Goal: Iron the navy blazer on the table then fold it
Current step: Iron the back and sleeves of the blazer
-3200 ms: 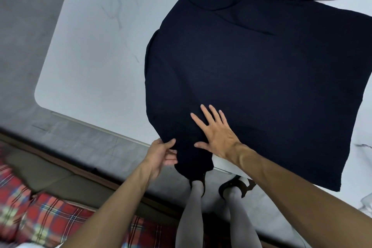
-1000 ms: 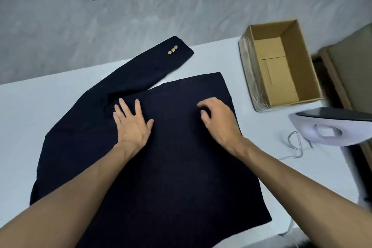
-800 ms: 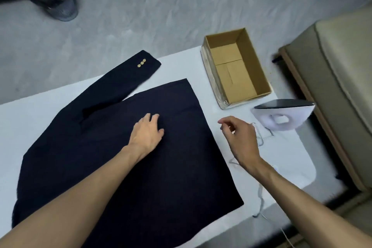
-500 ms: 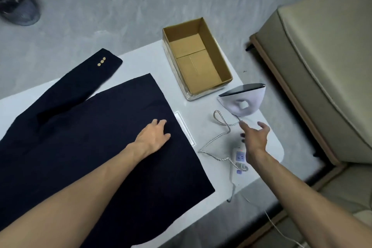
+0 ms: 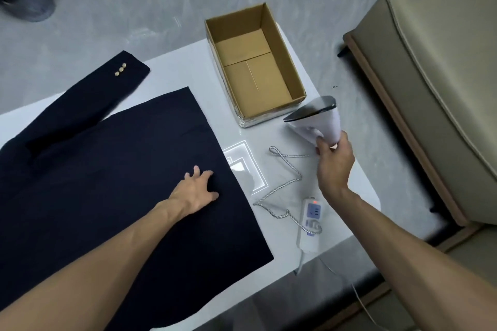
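Two hands in use. Left hand (image 5: 196,191): fingers spread flat, pressing the navy blazer (image 5: 107,183), laid out on the table (image 5: 183,67). Right hand (image 5: 333,164): off the cloth since a second ago, now curled round the handle of the white iron (image 5: 317,121), near the cardboard box (image 5: 283,62). Ironing likely imminent; folding outstanding.

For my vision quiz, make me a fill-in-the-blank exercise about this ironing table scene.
The ____ hand grips the white plastic iron. The left hand rests on the navy fabric blazer, whose cuff shows ____ gold buttons. The open brown cardboard box holds ____.
Missing: right; three; nothing.
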